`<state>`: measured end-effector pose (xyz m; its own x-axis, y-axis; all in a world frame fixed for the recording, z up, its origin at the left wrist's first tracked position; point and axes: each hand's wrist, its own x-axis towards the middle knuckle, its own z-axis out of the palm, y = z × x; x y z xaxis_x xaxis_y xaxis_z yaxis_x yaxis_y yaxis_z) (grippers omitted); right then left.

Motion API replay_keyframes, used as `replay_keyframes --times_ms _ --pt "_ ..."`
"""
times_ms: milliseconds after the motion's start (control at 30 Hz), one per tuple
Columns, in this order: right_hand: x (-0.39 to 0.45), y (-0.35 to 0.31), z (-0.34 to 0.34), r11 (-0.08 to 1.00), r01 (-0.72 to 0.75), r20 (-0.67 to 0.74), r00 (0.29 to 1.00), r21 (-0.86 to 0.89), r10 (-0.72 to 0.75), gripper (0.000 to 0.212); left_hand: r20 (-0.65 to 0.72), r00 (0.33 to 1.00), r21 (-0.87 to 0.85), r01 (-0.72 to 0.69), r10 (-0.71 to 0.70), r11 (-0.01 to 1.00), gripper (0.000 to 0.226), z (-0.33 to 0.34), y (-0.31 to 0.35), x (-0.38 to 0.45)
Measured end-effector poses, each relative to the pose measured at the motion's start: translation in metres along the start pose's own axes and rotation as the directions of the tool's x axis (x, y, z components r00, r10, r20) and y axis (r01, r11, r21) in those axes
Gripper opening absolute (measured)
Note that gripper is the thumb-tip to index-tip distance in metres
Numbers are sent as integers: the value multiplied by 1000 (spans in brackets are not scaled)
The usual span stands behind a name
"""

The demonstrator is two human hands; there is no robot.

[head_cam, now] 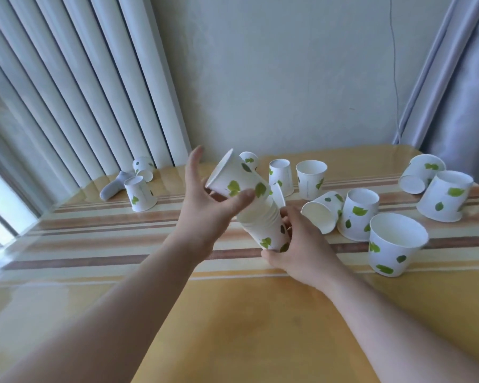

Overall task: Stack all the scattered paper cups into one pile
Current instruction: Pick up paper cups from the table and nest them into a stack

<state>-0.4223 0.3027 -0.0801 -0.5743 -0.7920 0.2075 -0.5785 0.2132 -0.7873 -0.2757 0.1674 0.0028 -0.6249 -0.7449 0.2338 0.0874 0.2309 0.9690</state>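
Observation:
A tilted stack of white paper cups with green leaves [263, 219] hangs over the table's middle. My right hand [302, 247] grips its lower end. My left hand [205, 208] cups the top cup [233, 178], thumb pressed on its side, index finger stretched upward. Loose cups lie around: an upright one [396, 244] near right, an upside-down one [358, 214], one on its side [322, 211], an upright one [311, 179] and an upside-down one [281, 176] behind. Two more [444, 199] sit far right, two [140, 193] far left.
The table [233, 327] has a yellow striped cloth under a glossy cover. A white handle-shaped object [114, 186] lies at the back left beside the cups. Vertical blinds [80, 92] and a wall stand behind; a curtain [454, 92] hangs at the right.

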Motion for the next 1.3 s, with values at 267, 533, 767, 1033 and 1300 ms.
replay_keyframes --times_ms 267,533,767,1033,1300 --pt "1 1 -2 999 -10 17 1000 35 10 60 80 997 239 -23 4 971 75 2 -17 -5" --pt "0 2 -2 999 -14 10 1000 41 13 58 -143 990 167 23 1 986 49 -41 -42 11" --pt "5 3 -1 1000 -1 11 1000 2 1 52 -192 958 754 283 -213 593 91 -68 -79 92" --pt "7 4 -2 994 56 14 998 -92 -55 52 -287 953 703 281 -101 653 82 -59 -99 93" --pt "6 2 -2 999 33 14 999 -35 -32 55 -216 968 -229 80 -131 970 104 -25 -42 39"
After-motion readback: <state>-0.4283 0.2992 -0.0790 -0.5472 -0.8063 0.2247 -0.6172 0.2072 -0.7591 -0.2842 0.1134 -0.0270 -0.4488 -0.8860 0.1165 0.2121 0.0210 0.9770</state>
